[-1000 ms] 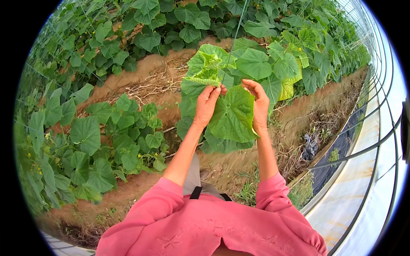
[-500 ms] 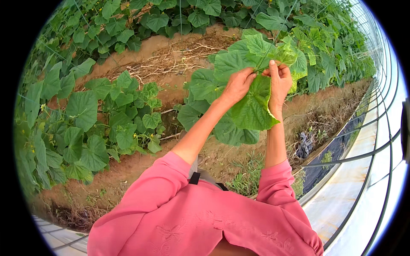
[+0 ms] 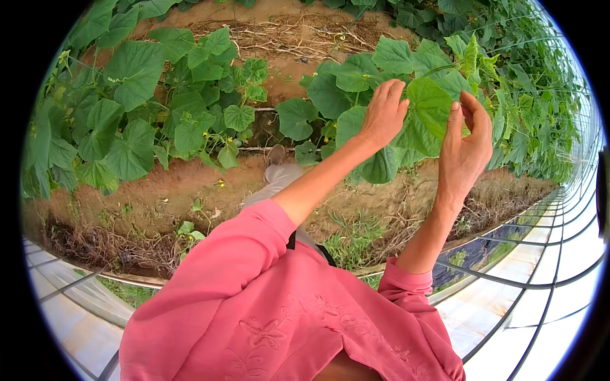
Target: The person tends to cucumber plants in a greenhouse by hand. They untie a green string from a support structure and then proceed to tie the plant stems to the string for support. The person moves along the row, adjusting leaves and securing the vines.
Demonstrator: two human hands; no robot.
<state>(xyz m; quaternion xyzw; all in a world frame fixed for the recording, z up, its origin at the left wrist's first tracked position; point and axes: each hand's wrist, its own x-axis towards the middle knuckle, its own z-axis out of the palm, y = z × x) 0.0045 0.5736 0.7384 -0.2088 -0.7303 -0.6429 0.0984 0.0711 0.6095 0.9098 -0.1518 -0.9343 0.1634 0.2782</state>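
Observation:
My left hand (image 3: 383, 114) is among broad green vine leaves (image 3: 354, 75), its fingers bent and closed beside a lighter green leaf (image 3: 427, 101); what they hold is hidden. My right hand (image 3: 466, 136) is at that leaf's right edge, thumb raised and fingers curled; I cannot make out what is between them. Just above the hands, the vine's crinkled pale young tip (image 3: 470, 60) points upward beside a thin stem.
More leafy plants with small yellow flowers (image 3: 133, 79) grow at the left and back. Brown soil (image 3: 152, 197) carries dry stalks. My foot (image 3: 275, 154) is below. Metal greenhouse framing (image 3: 548, 286), pale plastic sheeting (image 3: 489, 317) and dark ground sheet (image 3: 480, 253) curve along the right.
The view has swung, showing more framing below. My hands have shifted right relative to my body and moved apart from their close grip near the young tip, which now stands above them.

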